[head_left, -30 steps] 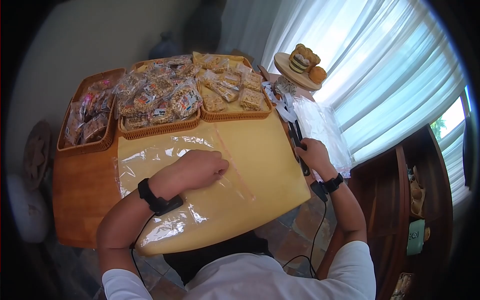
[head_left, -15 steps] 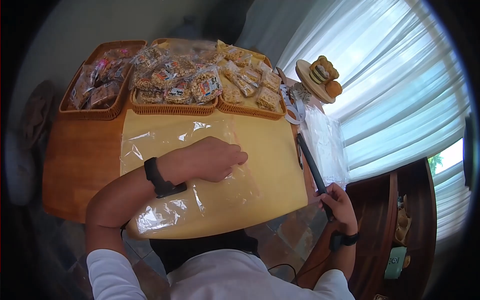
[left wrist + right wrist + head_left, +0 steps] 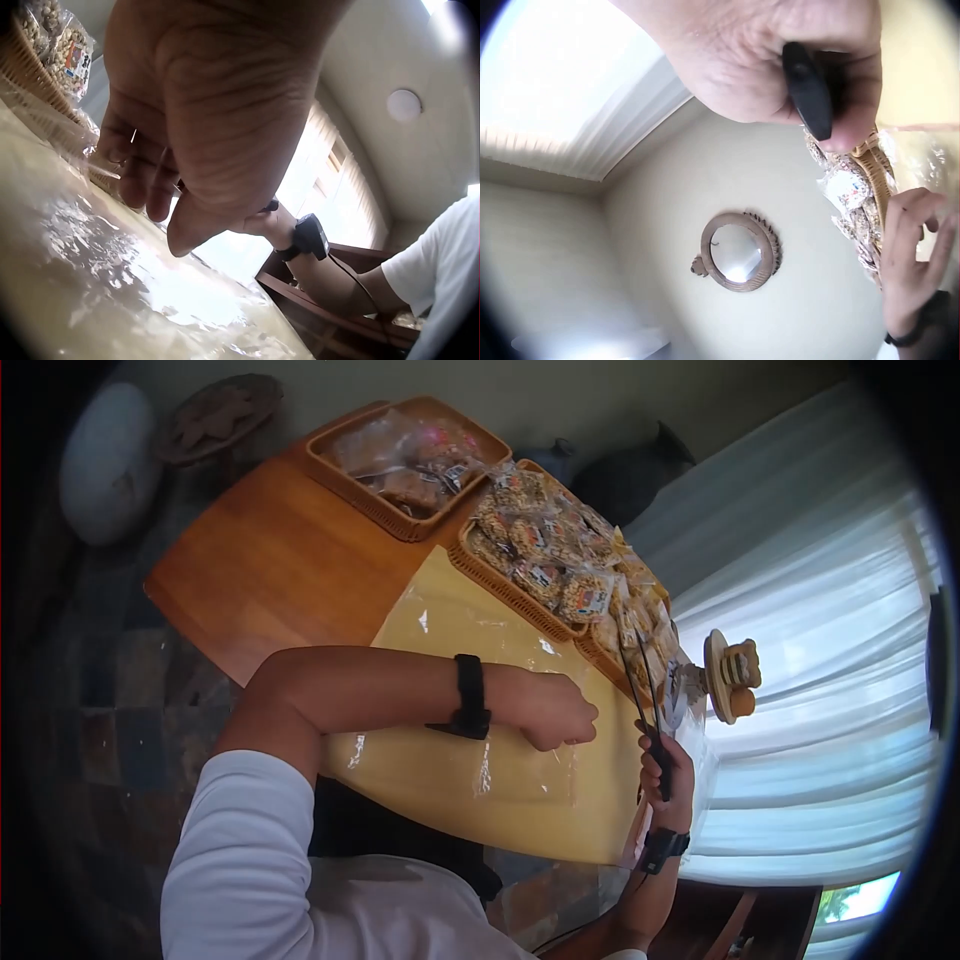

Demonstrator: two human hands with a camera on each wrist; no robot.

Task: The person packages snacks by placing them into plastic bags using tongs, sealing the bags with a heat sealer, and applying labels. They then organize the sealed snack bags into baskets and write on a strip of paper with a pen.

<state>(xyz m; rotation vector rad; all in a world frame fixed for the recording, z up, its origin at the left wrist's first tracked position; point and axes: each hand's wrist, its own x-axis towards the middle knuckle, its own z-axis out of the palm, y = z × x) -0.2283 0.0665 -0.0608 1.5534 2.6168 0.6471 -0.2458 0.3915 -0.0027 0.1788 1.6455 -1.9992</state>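
In the head view a large clear plastic bag [image 3: 484, 772] lies flat on a yellow sheet [image 3: 600, 820]. My left hand [image 3: 555, 712] is over its open end with curled fingers, and in the left wrist view a raised fold of film runs up to those fingers. My right hand [image 3: 670, 775] grips black-handled tongs [image 3: 658, 748] at the table's right edge. The tongs' two slim arms reach out over the near basket of wrapped snack bars [image 3: 640, 645], standing slightly apart. In the right wrist view the black handle [image 3: 808, 91] sits within the curled fingers.
A middle basket [image 3: 515, 598] holds bagged puffed-grain snacks. Another basket [image 3: 375, 508] with wrapped packs stands farther left on the wooden table [image 3: 280, 540]. Beyond the tongs, a round wooden stand [image 3: 714, 675] carries breads, with a white curtain [image 3: 800, 780] behind it.
My right hand has picked up the tongs from beside the sheet and swung their tips up over the snack bar basket. The head view has turned left; the left hand stays at the bag.
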